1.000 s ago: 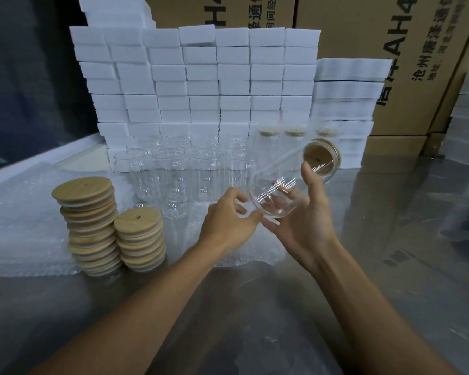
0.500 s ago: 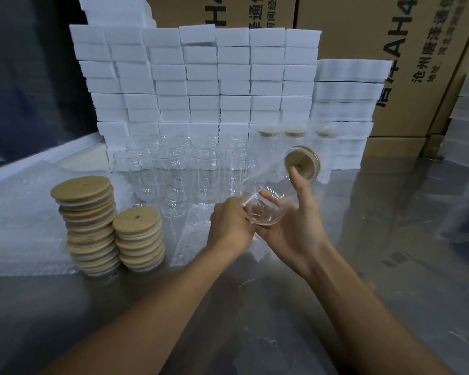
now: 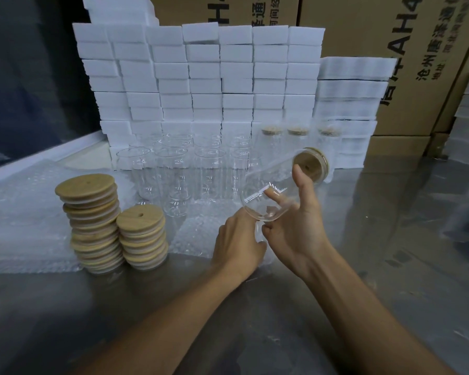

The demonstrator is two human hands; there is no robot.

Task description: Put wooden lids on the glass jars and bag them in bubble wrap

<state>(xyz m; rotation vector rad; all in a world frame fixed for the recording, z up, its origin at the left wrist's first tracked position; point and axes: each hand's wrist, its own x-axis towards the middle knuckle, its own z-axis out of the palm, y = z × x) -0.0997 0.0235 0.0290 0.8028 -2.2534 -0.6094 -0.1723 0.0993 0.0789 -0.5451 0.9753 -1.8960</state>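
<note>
The right hand [image 3: 295,228] holds a lidded glass jar [image 3: 274,190] tilted above the middle of the table [image 3: 390,239], its base toward the person and its wooden lid [image 3: 307,165] pointing away to the right. The thumb lies along the jar's upper side and the fingers curl under and behind the glass, seen through it. The left hand [image 3: 238,239] is at the jar's base, its fingers curled down at the edge of a bubble wrap bag [image 3: 198,234] that lies flat on the table just below the jar; whether they actually pinch the bag cannot be told.

Left of the hands, 2 stacks of wooden lids stand side by side: the taller stack [image 3: 92,223] nearer the left edge, the shorter stack [image 3: 142,239] just beside it. They stand at the near edge of a pile of bubble wrap sheets [image 3: 19,212] reaching to the left edge. Behind the hands, rows of open glass jars [image 3: 173,174] stand upright, and 3 wrapped lidded jars [image 3: 298,136] stand at the back right. White foam blocks [image 3: 201,77] are stacked along the far edge, with cardboard boxes [image 3: 363,36] behind them.
</note>
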